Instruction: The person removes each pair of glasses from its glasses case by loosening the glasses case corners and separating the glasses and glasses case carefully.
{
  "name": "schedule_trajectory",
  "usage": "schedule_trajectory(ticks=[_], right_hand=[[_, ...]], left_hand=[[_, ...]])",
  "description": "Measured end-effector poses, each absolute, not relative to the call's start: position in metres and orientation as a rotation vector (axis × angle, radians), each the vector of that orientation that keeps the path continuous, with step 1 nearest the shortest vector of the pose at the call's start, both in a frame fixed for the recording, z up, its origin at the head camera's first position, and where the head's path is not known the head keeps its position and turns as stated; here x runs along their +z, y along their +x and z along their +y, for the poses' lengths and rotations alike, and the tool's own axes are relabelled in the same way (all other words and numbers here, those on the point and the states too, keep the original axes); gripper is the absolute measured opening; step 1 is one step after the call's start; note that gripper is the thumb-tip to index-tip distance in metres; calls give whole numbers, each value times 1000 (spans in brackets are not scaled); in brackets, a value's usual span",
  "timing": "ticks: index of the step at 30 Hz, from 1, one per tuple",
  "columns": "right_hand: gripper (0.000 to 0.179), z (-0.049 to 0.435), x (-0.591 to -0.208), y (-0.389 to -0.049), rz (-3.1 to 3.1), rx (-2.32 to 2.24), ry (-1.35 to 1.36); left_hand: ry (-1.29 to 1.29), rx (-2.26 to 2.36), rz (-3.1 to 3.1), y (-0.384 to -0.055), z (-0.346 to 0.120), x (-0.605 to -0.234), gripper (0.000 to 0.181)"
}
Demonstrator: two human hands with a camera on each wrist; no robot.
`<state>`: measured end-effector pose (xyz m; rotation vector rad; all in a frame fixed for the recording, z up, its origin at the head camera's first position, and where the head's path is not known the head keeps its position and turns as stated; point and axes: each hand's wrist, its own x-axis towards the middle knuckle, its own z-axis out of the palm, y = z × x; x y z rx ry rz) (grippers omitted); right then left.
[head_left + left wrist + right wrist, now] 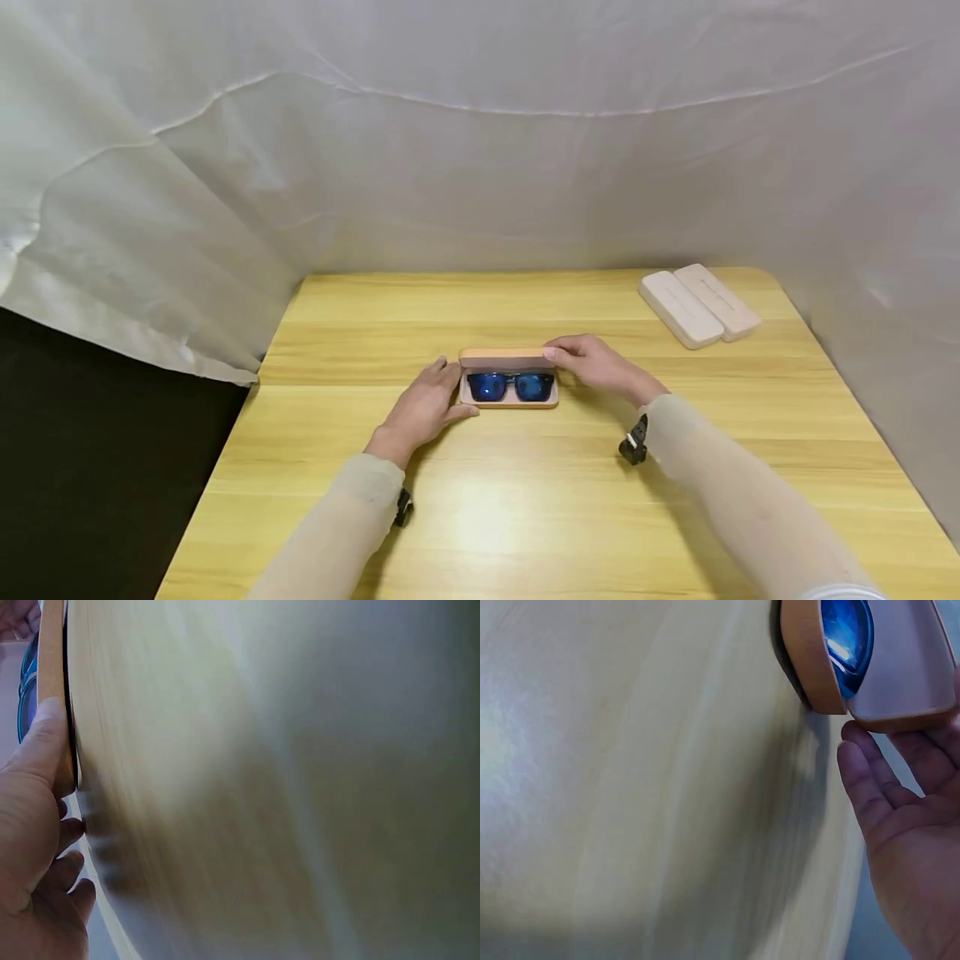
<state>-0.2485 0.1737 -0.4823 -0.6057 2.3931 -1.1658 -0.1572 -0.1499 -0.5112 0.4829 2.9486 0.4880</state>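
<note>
An orange-brown glasses case with a pale lining stands open on the table, its lid raised at the back. Folded sunglasses with dark frames and blue mirrored lenses lie inside. My left hand grips the case's left end, thumb along the front wall and fingers round the side. At the lid's right end, my right hand pinches the edge, thumb on the inner face and fingers behind. The right wrist view shows the lid lining tilted up beside one blue lens.
Two pale closed cases lie side by side at the table's back right. The wood-grain table meets white curtains at the back and right. A dark area lies past its left edge.
</note>
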Motion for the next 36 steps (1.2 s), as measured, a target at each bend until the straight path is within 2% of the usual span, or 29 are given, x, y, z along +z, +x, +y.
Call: schedule_trajectory(ticks=[11,24,36], right_hand=[[62,164,-490,-236,2551,-1256,-458],[86,152,-490,-208,2619,-1224,-268],[71,149,-495,-184,2713,-1125,-366]], left_hand=[[428,529,2950,-152,-148,-509,86],[375,555,2961,-151,-151,-506,84],[354,567,2965,-150,-149,-507,84]])
